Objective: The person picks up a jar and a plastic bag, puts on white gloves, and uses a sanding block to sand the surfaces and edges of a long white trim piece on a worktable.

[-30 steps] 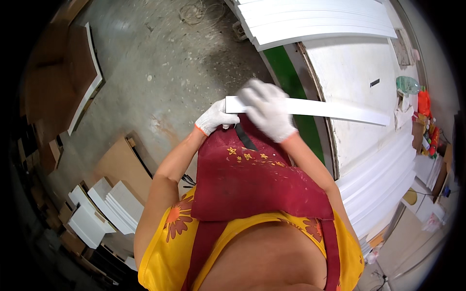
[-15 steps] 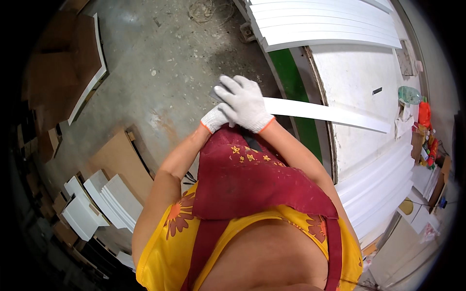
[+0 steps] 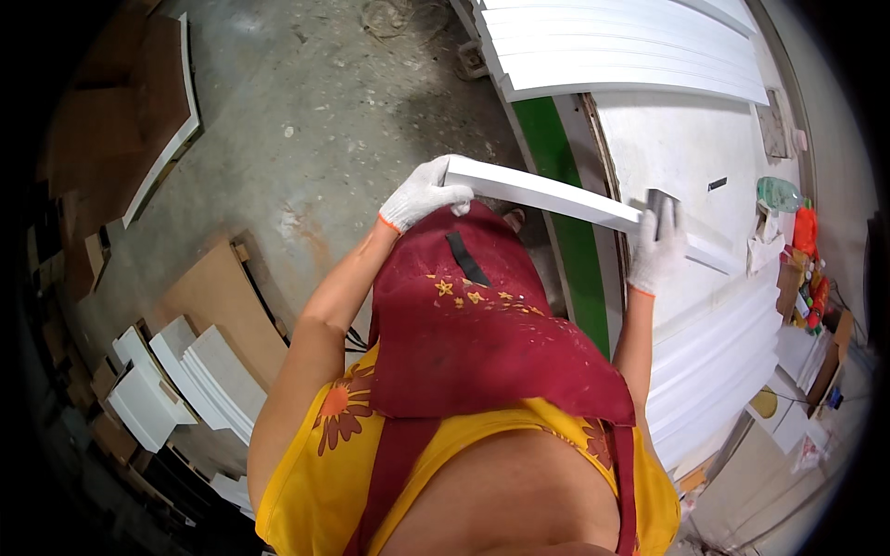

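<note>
Sanding step: the long white strip [image 3: 547,193] is held level above the white counter [image 3: 677,148], well clear of it

Left hand [image 3: 422,193]: gloved grip closed round the strip's near end

Right hand [image 3: 656,246]: gloved grip wrapped on a dark sanding block [image 3: 660,202] pressed to the strip's far part

Next move (a judgement): steady strokes along the strip, left grip firm

Around: stacked white strips [image 3: 630,46] at the counter's far end, green bottle [image 3: 777,193] to the right, white boards [image 3: 185,380] on the floor

In the way: red apron [image 3: 482,334] close under the strip
</note>
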The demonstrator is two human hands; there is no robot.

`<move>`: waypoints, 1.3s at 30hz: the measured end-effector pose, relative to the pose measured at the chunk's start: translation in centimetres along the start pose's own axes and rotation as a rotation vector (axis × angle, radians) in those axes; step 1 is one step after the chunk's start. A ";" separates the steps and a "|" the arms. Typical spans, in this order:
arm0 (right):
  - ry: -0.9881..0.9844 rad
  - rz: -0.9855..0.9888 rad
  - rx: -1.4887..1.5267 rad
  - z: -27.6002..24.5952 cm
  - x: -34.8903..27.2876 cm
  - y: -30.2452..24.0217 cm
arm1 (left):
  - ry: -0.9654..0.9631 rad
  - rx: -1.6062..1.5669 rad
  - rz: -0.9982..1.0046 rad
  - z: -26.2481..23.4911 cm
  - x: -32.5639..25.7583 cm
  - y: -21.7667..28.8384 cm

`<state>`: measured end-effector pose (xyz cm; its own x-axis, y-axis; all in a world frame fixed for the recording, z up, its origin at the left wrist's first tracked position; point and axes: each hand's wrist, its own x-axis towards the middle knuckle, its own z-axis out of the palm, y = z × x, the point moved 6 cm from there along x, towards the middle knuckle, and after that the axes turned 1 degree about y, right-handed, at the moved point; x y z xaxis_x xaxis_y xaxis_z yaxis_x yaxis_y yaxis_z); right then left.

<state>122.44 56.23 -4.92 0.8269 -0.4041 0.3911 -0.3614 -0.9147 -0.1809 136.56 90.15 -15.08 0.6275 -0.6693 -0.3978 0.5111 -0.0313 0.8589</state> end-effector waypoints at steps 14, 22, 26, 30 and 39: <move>-0.298 -0.512 0.446 4.1 -1.6 -22.3 | 0.014 0.419 0.114 -1.2 0.4 -2.5; -0.218 -0.215 0.236 1.5 -2.6 -12.1 | -0.037 -0.319 -0.126 1.0 -2.4 -4.0; -0.285 -0.338 0.441 2.8 -1.3 -18.2 | -0.004 -0.387 -0.074 1.4 -2.3 -3.6; -0.398 -0.511 0.573 3.5 -2.1 -27.2 | 0.021 0.167 0.151 -1.9 -1.5 -9.9; -0.377 -0.344 0.336 2.0 -0.9 -17.1 | 0.170 -0.048 -0.019 -0.5 -0.4 -5.3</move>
<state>128.73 72.22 -3.95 0.9898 0.0014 0.1423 0.0588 -0.9146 -0.4000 133.84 90.95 -19.65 0.7059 -0.5333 -0.4663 0.5489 -0.0043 0.8359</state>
